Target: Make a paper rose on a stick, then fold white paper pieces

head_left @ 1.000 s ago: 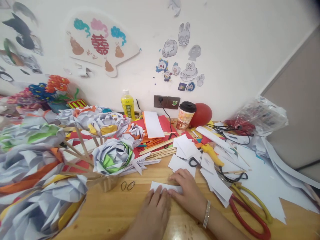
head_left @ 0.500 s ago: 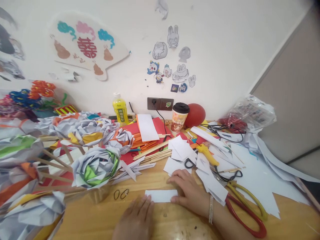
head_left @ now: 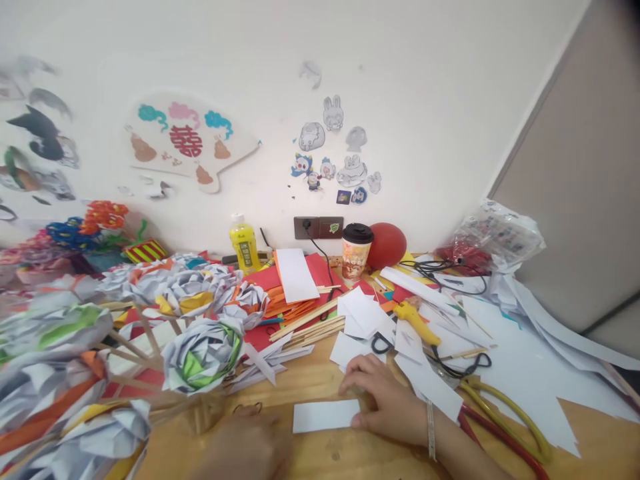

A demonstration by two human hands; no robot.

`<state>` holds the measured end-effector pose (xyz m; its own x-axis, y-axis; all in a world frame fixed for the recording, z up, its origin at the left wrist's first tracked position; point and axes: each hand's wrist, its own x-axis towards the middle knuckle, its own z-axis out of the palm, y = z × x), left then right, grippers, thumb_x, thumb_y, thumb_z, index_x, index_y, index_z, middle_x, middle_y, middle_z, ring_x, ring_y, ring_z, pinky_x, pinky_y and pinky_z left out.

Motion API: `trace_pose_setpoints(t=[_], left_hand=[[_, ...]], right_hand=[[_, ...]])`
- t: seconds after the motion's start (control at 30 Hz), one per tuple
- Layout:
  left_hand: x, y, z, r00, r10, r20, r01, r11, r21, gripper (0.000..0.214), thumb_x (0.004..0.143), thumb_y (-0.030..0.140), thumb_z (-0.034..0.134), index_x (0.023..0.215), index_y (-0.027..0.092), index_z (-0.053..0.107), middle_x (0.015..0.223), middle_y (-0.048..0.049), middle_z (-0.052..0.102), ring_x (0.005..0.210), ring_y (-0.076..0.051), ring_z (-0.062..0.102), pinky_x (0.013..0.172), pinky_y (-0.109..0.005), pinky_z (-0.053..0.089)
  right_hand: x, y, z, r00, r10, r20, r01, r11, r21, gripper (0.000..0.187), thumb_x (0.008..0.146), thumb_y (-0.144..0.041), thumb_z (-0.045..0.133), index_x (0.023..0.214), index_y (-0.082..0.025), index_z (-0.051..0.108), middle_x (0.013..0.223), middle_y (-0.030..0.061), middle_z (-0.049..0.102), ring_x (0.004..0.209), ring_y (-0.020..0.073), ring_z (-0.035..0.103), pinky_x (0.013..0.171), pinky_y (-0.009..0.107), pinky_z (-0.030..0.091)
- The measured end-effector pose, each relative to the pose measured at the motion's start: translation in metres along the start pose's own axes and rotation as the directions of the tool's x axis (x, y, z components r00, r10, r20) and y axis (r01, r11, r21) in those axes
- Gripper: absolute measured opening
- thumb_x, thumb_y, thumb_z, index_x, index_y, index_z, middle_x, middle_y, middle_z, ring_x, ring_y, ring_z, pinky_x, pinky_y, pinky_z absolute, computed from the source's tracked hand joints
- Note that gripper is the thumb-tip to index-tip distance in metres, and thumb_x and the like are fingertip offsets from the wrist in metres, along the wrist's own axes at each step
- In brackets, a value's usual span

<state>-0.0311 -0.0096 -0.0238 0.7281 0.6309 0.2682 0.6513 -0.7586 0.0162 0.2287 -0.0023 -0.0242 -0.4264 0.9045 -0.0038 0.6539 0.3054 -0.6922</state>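
Observation:
A small white folded paper strip [head_left: 325, 415] lies flat on the wooden table [head_left: 310, 380] near the front edge. My right hand [head_left: 387, 400] rests at the strip's right end, fingers curled and pressing on it, a bracelet on the wrist. My left hand [head_left: 245, 447] is low at the left of the strip, smeared by motion, apart from the paper; its fingers cannot be made out.
Paper flowers on sticks [head_left: 200, 353] crowd the left. Behind the strip lie white paper pieces [head_left: 365, 313], wooden sticks [head_left: 305, 320], red paper, black scissors [head_left: 383, 343] and a yellow glue gun [head_left: 415, 320]. Large red and yellow scissors [head_left: 505, 420] lie right. A cup [head_left: 356, 250] and bottle [head_left: 243, 243] stand by the wall.
My left hand has slid off the strip toward the lower left. The strip now lies uncovered, held only at its right end. The view has tilted up.

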Motion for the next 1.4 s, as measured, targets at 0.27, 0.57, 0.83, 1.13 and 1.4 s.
trace_pose_setpoints(t=[0.27,0.57,0.83,1.13,1.4], left_hand=[[0.031,0.03,0.025,0.894,0.127,-0.431,-0.074,0.988,0.139,0.028,0.091,0.01,0.031,0.093,0.017,0.057,0.079,-0.0033,0.064,0.071,-0.017,0.055,0.07,-0.03,0.04],[0.032,0.023,0.03,0.884,0.238,-0.403,-0.219,0.971,0.093,0.036,0.096,0.015,0.027,0.07,0.016,0.053,0.064,-0.0003,0.055,0.058,-0.014,0.047,0.058,-0.028,0.034],[0.025,0.011,0.023,0.971,0.192,-0.144,-0.191,0.981,0.018,0.013,0.086,0.011,0.048,0.082,0.018,0.058,0.09,-0.0038,0.066,0.088,-0.018,0.059,0.09,-0.035,0.042],[0.024,-0.008,0.003,0.964,0.26,0.053,-0.226,0.911,-0.345,0.019,0.087,0.018,0.051,0.097,0.028,0.064,0.122,-0.0017,0.06,0.121,-0.018,0.047,0.106,-0.038,0.028],[0.033,-0.005,-0.005,0.979,0.199,0.048,-0.152,0.866,-0.476,0.016,0.085,0.021,0.054,0.081,0.027,0.069,0.099,-0.0028,0.067,0.107,-0.019,0.051,0.093,-0.035,0.037]], right_hand=[[0.004,-0.019,0.028,0.984,-0.051,-0.168,0.05,0.999,-0.01,0.026,0.061,-0.007,0.069,0.082,-0.019,0.057,0.092,0.0017,0.055,0.092,0.0189,0.047,0.083,0.032,0.037],[0.0,-0.012,0.019,0.938,-0.326,-0.116,0.333,0.941,0.052,0.019,0.087,-0.026,0.048,0.087,-0.019,0.066,0.082,0.0047,0.066,0.081,0.0164,0.056,0.076,0.03,0.044],[-0.001,-0.013,0.011,0.902,-0.427,-0.061,0.416,0.898,-0.142,0.024,0.089,-0.016,0.042,0.091,-0.021,0.066,0.086,0.0054,0.069,0.08,0.0171,0.056,0.073,0.03,0.046],[0.001,-0.007,0.014,0.905,-0.426,0.005,0.413,0.873,-0.258,0.017,0.086,-0.019,0.052,0.075,-0.021,0.065,0.081,0.0036,0.061,0.079,0.0168,0.049,0.072,0.03,0.041],[0.002,-0.01,0.012,0.97,-0.241,0.027,0.242,0.958,-0.152,0.009,0.077,-0.013,0.063,0.075,-0.021,0.064,0.087,0.0009,0.053,0.088,0.0164,0.047,0.081,0.03,0.039]])
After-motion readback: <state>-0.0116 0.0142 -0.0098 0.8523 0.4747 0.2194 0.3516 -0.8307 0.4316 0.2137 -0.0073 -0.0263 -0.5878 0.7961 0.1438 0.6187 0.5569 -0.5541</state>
